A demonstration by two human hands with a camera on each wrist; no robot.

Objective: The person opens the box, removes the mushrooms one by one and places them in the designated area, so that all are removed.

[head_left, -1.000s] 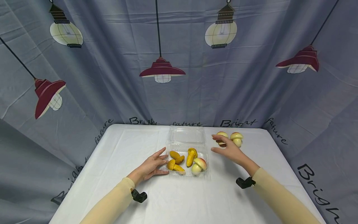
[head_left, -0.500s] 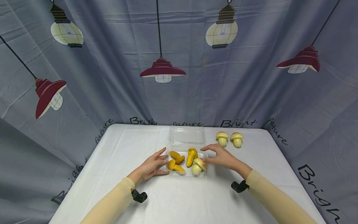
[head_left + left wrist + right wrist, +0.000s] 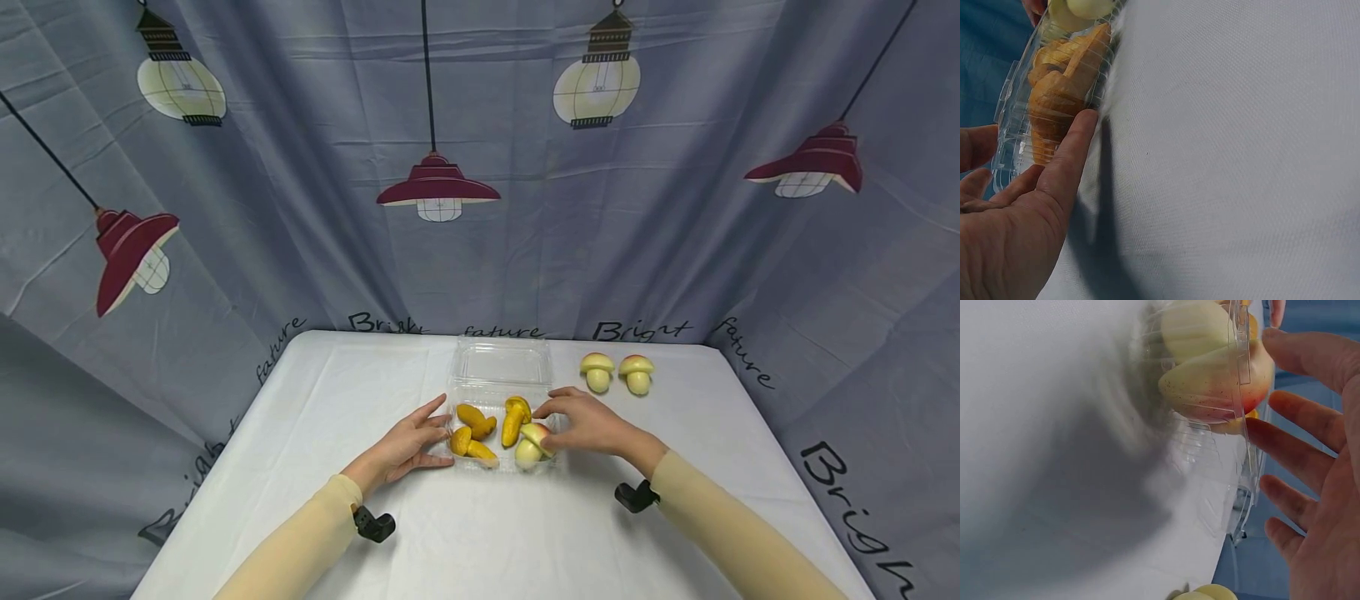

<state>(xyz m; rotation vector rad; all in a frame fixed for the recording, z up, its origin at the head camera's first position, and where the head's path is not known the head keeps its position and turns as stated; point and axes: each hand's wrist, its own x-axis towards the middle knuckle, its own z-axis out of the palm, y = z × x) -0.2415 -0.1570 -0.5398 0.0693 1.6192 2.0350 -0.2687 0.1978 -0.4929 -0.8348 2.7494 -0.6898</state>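
Fingers spread and lightly bent on the right hand [image 3: 588, 423], and in it comes! A second ago it hung out by the back right of the table; half a second ago it reached the edge of the clear plastic clamshell [image 3: 491, 392]; now it has slid a touch further left, thumb at the blushed cap of the pale mushroom [image 3: 529, 451] in the front right corner. Whether that thumb truly touches the cap, one cannot tell. The left hand [image 3: 408, 447] hasn't budged: fingers wide, fingertips against the clamshell's left side. Inside, three yellow mushrooms hold their places, one at the back left [image 3: 476, 420], one at the front left [image 3: 474, 447], one upright-looking in the middle [image 3: 515, 421]. The lid [image 3: 502, 364] lies open towards the back, just as it was. Out to the right, two more pale mushrooms [image 3: 597, 372] [image 3: 637, 375] stand side by side on the white-covered table [image 3: 480, 542]; the nearer-in one, partly hidden by the hand a second ago, is now in full view. Behind, the lamp-printed curtain [image 3: 315, 167].
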